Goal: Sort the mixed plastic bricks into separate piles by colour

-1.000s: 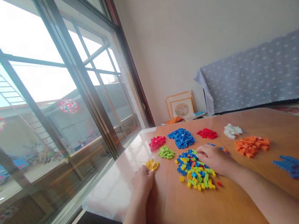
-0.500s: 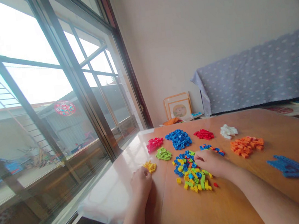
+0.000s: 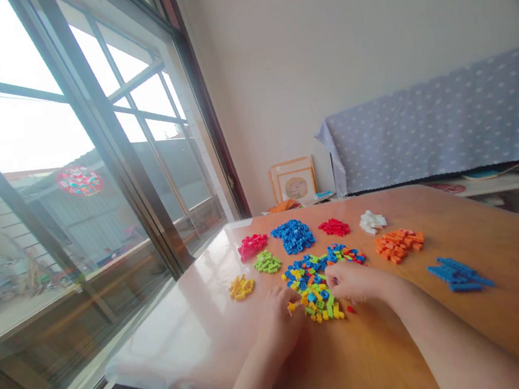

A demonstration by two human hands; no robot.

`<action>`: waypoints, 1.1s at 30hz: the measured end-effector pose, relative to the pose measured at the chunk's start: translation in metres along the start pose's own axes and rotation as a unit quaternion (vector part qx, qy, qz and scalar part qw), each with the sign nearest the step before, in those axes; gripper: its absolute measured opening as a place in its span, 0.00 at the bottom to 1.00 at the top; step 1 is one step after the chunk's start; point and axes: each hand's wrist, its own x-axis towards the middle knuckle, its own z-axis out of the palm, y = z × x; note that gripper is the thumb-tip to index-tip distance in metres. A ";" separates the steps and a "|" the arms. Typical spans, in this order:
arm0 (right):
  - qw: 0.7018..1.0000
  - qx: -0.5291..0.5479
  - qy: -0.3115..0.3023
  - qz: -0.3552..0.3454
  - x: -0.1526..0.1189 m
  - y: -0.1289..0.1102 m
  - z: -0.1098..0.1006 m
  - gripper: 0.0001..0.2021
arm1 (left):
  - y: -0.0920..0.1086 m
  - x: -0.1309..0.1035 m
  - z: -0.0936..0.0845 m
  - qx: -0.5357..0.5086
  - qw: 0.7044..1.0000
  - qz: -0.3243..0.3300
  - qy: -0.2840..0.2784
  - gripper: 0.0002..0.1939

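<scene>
A mixed pile of small plastic building blocks (image 3: 318,294), in yellow, green, blue and orange, lies between my two hands. At its left edge my left hand (image 3: 279,321) has its fingertips closed around a yellow block (image 3: 293,307). My right hand (image 3: 356,280) reaches over the pile's right side with its fingers curled in. Whatever is under or between those fingers is hidden. A small red block (image 3: 350,309) lies just below the right hand. The sorted yellow blocks (image 3: 241,287) sit to the left of my left hand.
Around the mixed pile on the wooden table (image 3: 378,356) are single-colour heaps: green (image 3: 266,262), pink (image 3: 252,246), blue (image 3: 293,236), red (image 3: 334,227), white (image 3: 372,221), orange (image 3: 398,245) and long blue pieces (image 3: 459,274). A window (image 3: 106,144) stands at left.
My left hand has moved right, from beside the yellow heap to the mixed pile, and its fingers now hold a yellow block. My right hand stays over the pile. The camera view has shifted.
</scene>
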 end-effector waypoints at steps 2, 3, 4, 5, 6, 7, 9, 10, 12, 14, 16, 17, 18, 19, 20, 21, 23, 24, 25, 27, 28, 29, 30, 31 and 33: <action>0.999 0.019 -0.027 0.018 -0.001 0.002 0.000 0.04 | 0.010 0.000 0.004 0.010 1.000 0.015 -0.005 0.08; 0.999 0.022 -0.034 0.021 -0.001 0.002 0.001 0.05 | 0.014 0.001 0.005 0.020 1.000 0.020 -0.012 0.10; 0.999 0.018 -0.034 0.019 -0.001 0.002 0.001 0.06 | 0.018 0.002 0.007 0.032 0.999 0.025 -0.021 0.12; 1.000 0.006 -0.027 0.011 -0.001 0.003 0.001 0.07 | 0.022 0.003 0.008 0.043 0.998 0.028 -0.029 0.13; 1.000 -0.012 -0.015 0.000 0.000 0.003 0.002 0.08 | 0.024 0.004 0.010 0.053 0.998 0.029 -0.035 0.14; 0.999 -0.031 -0.002 -0.010 0.001 0.003 0.003 0.08 | 0.026 0.005 0.011 0.060 0.997 0.029 -0.038 0.14; 0.998 -0.052 0.009 -0.017 0.003 0.003 0.005 0.07 | 0.028 0.006 0.013 0.070 0.996 0.028 -0.039 0.14; 0.999 -0.051 0.002 -0.013 0.004 0.004 0.006 0.06 | 0.029 0.006 0.014 0.072 0.996 0.028 -0.037 0.14; 0.999 -0.033 -0.026 0.004 0.007 0.006 0.008 0.04 | 0.030 0.006 0.013 0.074 0.996 0.029 -0.034 0.13; 0.999 -0.014 -0.047 0.021 0.008 0.009 0.009 0.07 | 0.033 0.006 0.012 0.070 0.997 0.029 -0.034 0.11; 0.998 -0.005 -0.050 0.030 0.009 0.010 0.008 0.08 | 0.037 0.006 0.009 0.062 0.997 0.027 -0.036 0.09; 0.999 -0.002 -0.044 0.030 0.008 0.010 0.007 0.08 | 0.039 0.005 0.007 0.058 0.997 0.026 -0.036 0.09; 0.999 0.002 -0.034 0.028 0.008 0.010 0.005 0.07 | 0.040 0.005 0.006 0.055 0.998 0.025 -0.036 0.09; 0.999 0.009 -0.019 0.027 0.007 0.008 0.003 0.05 | 0.041 0.005 0.005 0.052 0.998 0.026 -0.034 0.09; 0.999 0.020 -0.003 0.025 0.006 0.007 0.000 0.03 | 0.040 0.005 0.005 0.050 0.998 0.028 -0.030 0.10; 0.999 0.035 0.012 0.024 0.005 0.004 -0.002 0.02 | 0.039 0.005 0.005 0.048 0.998 0.031 -0.027 0.10; 0.996 0.077 0.024 0.028 0.004 -0.002 -0.005 0.03 | 0.035 0.004 0.007 0.041 0.999 0.029 -0.011 0.11; 0.994 0.105 0.021 0.028 0.004 -0.005 -0.006 0.04 | 0.032 0.004 0.009 0.031 0.999 0.025 0.002 0.12; 0.990 0.136 0.013 0.023 0.004 -0.009 -0.006 0.04 | 0.029 0.004 0.012 0.017 1.000 0.018 0.016 0.12; 0.980 0.199 -0.004 0.007 0.003 -0.015 -0.006 0.05 | 0.023 0.004 0.016 -0.019 0.999 0.004 0.043 0.13; 0.974 0.225 -0.011 -0.003 0.003 -0.018 -0.005 0.05 | 0.021 0.005 0.018 -0.037 0.998 -0.001 0.054 0.13; 0.970 0.244 -0.016 -0.012 0.002 -0.020 -0.004 0.05 | 0.019 0.005 0.019 -0.052 0.997 -0.005 0.061 0.12; 0.966 0.257 -0.019 -0.018 0.002 -0.022 -0.003 0.05 | 0.017 0.006 0.020 -0.065 0.996 -0.009 0.066 0.10; 0.964 0.265 -0.020 -0.021 0.002 -0.023 -0.002 0.05 | 0.016 0.007 0.021 -0.074 0.995 -0.012 0.069 0.09; 0.961 0.274 -0.023 -0.025 0.004 -0.023 0.001 0.05 | 0.015 0.008 0.022 -0.088 0.994 -0.020 0.067 0.07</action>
